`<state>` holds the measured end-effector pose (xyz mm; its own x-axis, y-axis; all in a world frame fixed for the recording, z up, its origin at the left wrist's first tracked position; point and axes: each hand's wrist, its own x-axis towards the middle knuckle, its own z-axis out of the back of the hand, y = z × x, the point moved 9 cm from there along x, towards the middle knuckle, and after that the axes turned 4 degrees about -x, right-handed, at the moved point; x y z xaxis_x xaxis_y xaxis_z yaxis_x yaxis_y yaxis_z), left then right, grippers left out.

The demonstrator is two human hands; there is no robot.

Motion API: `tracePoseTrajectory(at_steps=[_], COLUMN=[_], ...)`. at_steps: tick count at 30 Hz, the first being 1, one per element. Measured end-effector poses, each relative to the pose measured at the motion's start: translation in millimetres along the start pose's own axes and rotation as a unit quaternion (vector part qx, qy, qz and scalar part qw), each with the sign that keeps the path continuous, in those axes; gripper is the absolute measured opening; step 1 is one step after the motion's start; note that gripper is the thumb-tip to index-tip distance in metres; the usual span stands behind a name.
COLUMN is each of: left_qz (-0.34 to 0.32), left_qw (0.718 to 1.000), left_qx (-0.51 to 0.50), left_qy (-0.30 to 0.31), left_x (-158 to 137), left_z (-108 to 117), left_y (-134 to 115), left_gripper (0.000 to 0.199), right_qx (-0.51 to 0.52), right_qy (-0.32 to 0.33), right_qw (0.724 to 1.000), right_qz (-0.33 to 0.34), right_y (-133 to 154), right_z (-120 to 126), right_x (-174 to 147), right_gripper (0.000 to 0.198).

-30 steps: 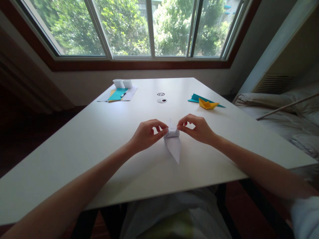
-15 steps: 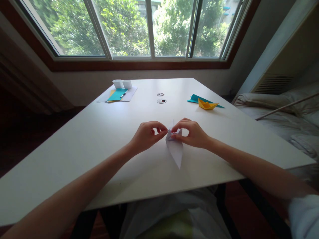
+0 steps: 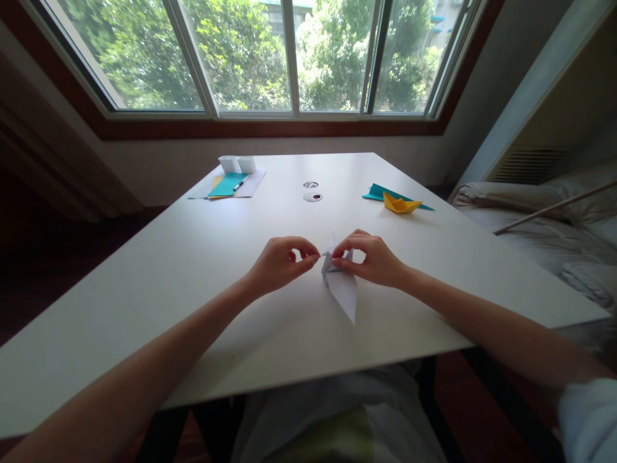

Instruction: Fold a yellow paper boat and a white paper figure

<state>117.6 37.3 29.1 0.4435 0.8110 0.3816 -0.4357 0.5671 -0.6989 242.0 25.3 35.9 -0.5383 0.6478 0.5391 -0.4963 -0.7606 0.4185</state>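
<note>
A folded white paper crane [image 3: 342, 292] is held just above the near middle of the table, one wing pointing down towards me. My right hand [image 3: 370, 257] pinches its body between thumb and fingers, from the right. On the other side, my left hand [image 3: 285, 262] is closed in a pinch, thumb and index fingertips at the tip of the crane's small bent head. The fingertips hide part of that tip. Behind the right fingers, part of the crane's far side is covered.
A yellow paper boat [image 3: 402, 204] and a teal paper plane [image 3: 378, 191] lie at the right back. At the left back are teal paper [image 3: 228, 184], other sheets, a pen [image 3: 240, 183] and two white paper boxes [image 3: 238, 164]. Two round inserts [image 3: 312, 197] sit in the white table [image 3: 202, 251].
My left fingertips have shifted slightly left. The crane has turned a little, its near wing tip swinging to the right. My right hand keeps its pinch, almost unmoved.
</note>
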Motion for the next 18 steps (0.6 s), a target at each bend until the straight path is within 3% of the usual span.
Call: tracePoseTrajectory(at_steps=[18], left_qz=[-0.042], left_qw=[0.999], left_qx=[0.022], left_qy=[-0.009], left_x=[0], left_z=[0], left_y=[-12], left_gripper=[0.014], right_qx=[-0.008], right_qy=[-0.001], right_qw=[1.000], right_qz=[0.004], right_y=[1], right_z=[0], right_x=[0], right_gripper=[0.007])
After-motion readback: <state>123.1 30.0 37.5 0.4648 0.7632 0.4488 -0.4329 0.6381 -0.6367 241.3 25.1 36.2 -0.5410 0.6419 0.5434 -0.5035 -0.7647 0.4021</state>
